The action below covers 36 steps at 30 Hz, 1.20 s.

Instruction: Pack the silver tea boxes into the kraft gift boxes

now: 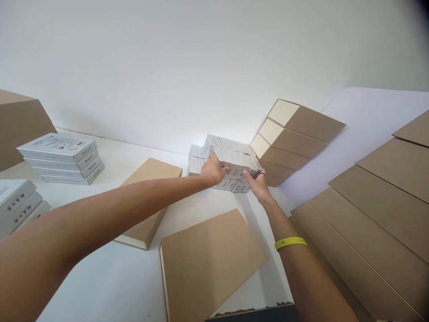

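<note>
At the far side of the white table, both my hands reach to a block of small white boxes [231, 156] with dark print on their ends. My left hand [213, 171] is closed around the left end of the upper row. The right end of that row is gripped by my right hand [257, 184], its thumb along the front. More white boxes lie beneath and behind the row. My fingers are partly hidden behind the boxes. A yellow wristband [291, 243] circles my right wrist.
Two brown cartons [214, 255] [154, 172] lie flat on the table [97, 277]. Brown cartons are stacked at the back right [295, 129] and right [378, 201]. White boxes are piled at left [63, 150] [15, 201], near another brown carton [20, 129]. A wall [167, 67] closes the back.
</note>
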{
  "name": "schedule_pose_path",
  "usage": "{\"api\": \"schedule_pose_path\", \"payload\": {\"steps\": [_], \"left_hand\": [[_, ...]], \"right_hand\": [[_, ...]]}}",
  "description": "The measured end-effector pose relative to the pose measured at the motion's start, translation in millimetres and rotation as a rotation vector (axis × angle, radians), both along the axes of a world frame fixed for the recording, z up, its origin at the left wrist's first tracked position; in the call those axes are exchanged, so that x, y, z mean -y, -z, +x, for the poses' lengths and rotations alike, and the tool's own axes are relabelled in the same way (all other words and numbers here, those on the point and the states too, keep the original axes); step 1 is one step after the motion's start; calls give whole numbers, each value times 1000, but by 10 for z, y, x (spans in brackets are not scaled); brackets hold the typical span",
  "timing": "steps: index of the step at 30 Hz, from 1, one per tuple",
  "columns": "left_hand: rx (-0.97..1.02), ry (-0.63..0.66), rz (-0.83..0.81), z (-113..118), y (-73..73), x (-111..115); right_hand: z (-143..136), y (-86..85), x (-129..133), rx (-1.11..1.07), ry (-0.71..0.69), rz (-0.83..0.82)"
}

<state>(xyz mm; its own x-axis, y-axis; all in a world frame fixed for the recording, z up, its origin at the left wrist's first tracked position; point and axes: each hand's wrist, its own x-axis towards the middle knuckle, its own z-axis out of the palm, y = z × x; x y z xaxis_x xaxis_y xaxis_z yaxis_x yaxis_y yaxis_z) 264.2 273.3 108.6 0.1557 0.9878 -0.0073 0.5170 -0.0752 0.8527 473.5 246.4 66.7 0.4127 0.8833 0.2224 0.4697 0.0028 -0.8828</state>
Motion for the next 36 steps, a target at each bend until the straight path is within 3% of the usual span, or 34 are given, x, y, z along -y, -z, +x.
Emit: {"api": "schedule_pose_path", "payload": {"steps": [7, 16, 23, 26, 29, 31, 34, 36], "left_hand": [[-34, -12, 14, 5, -28, 45], [-46, 98, 68, -114, 75, -7], [-94, 110, 91, -131, 89, -33], [-118, 92, 132, -273, -2, 121], [-101, 121, 315, -514, -125, 377], [-64, 214, 498, -611, -222, 543], [-86, 467, 498, -441, -371, 723], [-144, 615, 365, -84, -436, 783]], "right_hand": [[49, -30, 48, 14, 1, -17], [186, -124, 168, -28, -69, -61], [29, -154, 197, -51, -47, 40], [-69, -230, 641, -49, -22, 140], [-192, -241, 1517, -13, 42, 250], [-271, -166, 2162, 10, 190, 330], [-271, 40, 2848, 41, 498, 415], [-162, 179, 3023, 70, 697, 449]]}}
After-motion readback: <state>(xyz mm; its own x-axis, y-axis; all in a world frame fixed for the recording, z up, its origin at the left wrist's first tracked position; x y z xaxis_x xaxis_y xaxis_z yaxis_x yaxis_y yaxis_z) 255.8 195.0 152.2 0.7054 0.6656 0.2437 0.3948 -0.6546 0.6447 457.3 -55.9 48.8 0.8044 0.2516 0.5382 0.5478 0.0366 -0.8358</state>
